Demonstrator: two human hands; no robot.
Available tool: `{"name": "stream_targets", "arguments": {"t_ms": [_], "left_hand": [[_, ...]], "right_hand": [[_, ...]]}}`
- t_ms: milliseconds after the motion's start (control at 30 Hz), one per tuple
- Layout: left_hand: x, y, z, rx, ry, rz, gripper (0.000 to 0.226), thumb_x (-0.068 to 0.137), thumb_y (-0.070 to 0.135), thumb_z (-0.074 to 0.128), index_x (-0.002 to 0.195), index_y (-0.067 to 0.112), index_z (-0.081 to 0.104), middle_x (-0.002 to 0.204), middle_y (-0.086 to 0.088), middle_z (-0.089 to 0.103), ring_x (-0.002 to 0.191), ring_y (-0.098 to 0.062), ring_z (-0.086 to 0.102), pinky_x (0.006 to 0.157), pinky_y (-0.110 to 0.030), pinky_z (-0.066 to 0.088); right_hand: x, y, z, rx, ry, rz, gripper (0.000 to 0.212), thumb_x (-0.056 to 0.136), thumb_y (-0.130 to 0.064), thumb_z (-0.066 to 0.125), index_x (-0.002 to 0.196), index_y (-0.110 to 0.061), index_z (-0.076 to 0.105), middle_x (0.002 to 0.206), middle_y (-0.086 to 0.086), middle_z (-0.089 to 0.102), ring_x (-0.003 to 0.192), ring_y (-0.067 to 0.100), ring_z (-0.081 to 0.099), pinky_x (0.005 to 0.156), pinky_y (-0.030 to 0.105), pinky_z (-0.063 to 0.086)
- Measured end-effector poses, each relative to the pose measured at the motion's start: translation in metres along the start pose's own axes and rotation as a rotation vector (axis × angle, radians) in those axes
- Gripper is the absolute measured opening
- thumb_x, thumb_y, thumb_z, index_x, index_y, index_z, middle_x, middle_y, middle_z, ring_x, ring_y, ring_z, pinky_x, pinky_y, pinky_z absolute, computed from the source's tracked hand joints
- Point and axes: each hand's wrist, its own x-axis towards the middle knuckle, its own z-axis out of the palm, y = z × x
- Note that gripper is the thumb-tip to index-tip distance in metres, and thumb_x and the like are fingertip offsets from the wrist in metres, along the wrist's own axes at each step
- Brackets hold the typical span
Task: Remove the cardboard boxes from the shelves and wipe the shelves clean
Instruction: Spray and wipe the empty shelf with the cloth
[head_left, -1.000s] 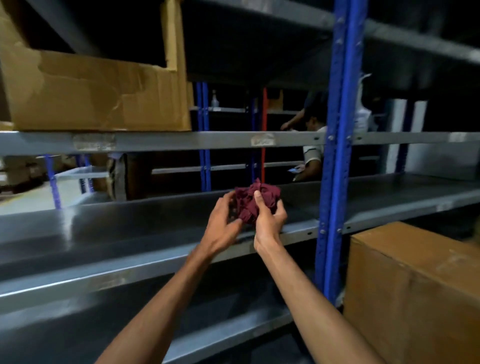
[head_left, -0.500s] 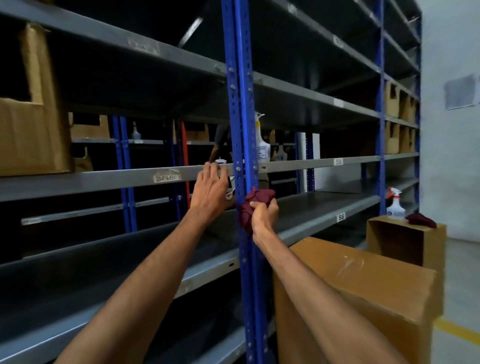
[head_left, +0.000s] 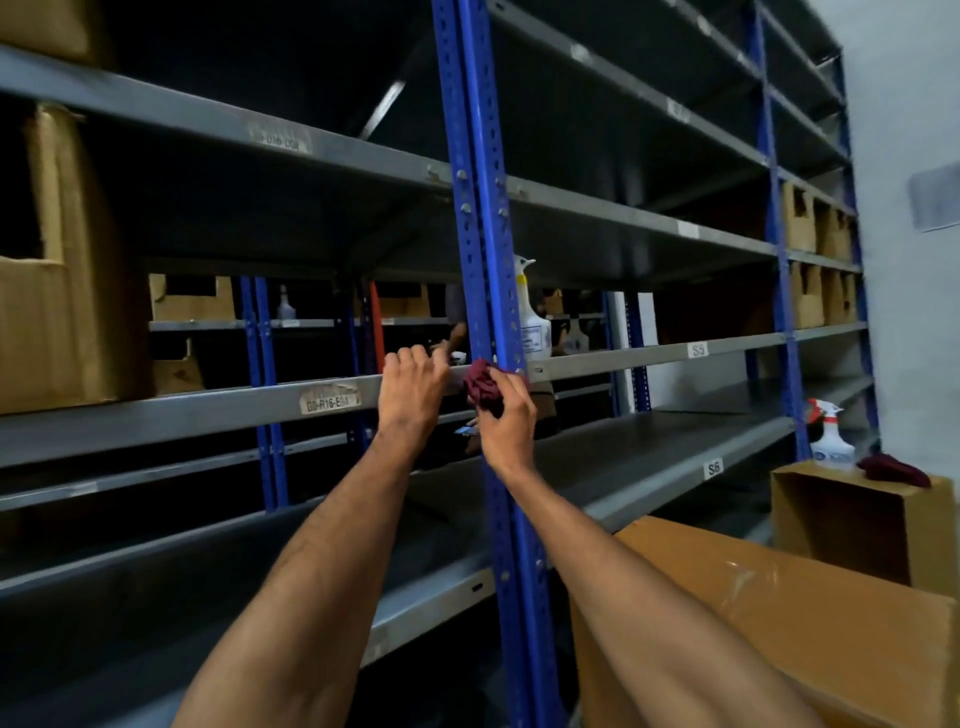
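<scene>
My right hand (head_left: 506, 421) grips a crumpled maroon cloth (head_left: 482, 387) and holds it against the blue upright post (head_left: 480, 218), at the level of a grey shelf edge (head_left: 208, 410). My left hand (head_left: 413, 392) is just left of the post, its fingers curled over the front lip of that same shelf. An open cardboard box (head_left: 57, 322) stands on this shelf at the far left. More cardboard boxes (head_left: 818, 265) sit on the shelves at the far right.
A large cardboard box (head_left: 810, 618) stands on the floor at the lower right. Behind it, a smaller box (head_left: 883, 519) carries a spray bottle (head_left: 830, 436) and another maroon cloth (head_left: 893, 469). A second spray bottle (head_left: 534, 322) stands on the shelf behind the post.
My view has swung up and right along the rack. Both hands rose from the lower shelf to the shelf above; the cloth now touches the blue post and my left hand holds the shelf lip.
</scene>
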Motion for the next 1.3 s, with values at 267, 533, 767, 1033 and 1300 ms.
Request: {"name": "stream_targets", "arguments": {"t_ms": [267,533,767,1033,1300], "left_hand": [[0.002,-0.005,0.029,-0.072,0.138,-0.018,0.058,0.083,0.009,0.065,0.136,0.017,0.043,0.109,-0.006,0.056,0.098,-0.023,0.052,0.089,-0.036,0.044],[0.005,-0.004,0.034,-0.005,0.178,-0.003,0.038,0.086,0.015,0.064,0.123,0.019,0.058,0.113,-0.005,0.056,0.101,-0.024,0.052,0.088,-0.036,0.04],[0.0,0.0,0.024,-0.015,0.172,-0.057,0.026,0.085,0.018,0.069,0.11,0.019,0.066,0.11,-0.005,0.057,0.098,-0.024,0.052,0.088,-0.038,0.041],[0.002,-0.002,0.025,-0.041,0.177,-0.052,0.027,0.088,0.012,0.062,0.114,0.018,0.063,0.115,-0.005,0.055,0.102,-0.024,0.05,0.091,-0.038,0.04],[-0.001,-0.002,0.024,-0.058,0.183,-0.05,0.029,0.084,0.013,0.067,0.113,0.017,0.064,0.115,-0.006,0.056,0.101,-0.025,0.051,0.091,-0.039,0.041]], "right_hand": [[-0.083,0.073,0.018,-0.09,0.196,-0.127,0.068,0.074,0.018,0.06,0.133,-0.016,0.059,0.131,0.006,0.061,0.122,0.025,0.058,0.111,0.026,0.04],[-0.006,0.036,0.037,0.016,0.305,-0.113,0.063,0.067,0.023,0.055,0.122,-0.003,0.067,0.122,0.009,0.065,0.116,0.023,0.061,0.106,0.025,0.045],[-0.051,0.043,0.032,-0.051,0.238,-0.181,0.071,0.06,0.024,0.054,0.118,-0.012,0.073,0.121,0.006,0.066,0.112,0.023,0.062,0.096,0.04,0.052],[-0.074,0.061,0.021,-0.105,0.197,-0.159,0.079,0.064,0.022,0.057,0.126,-0.027,0.064,0.116,-0.003,0.061,0.108,0.015,0.06,0.092,0.036,0.053],[-0.088,0.075,-0.001,0.005,0.039,-0.068,0.056,0.075,0.019,0.063,0.121,-0.012,0.069,0.115,0.004,0.068,0.108,0.02,0.065,0.098,0.04,0.052]]}}
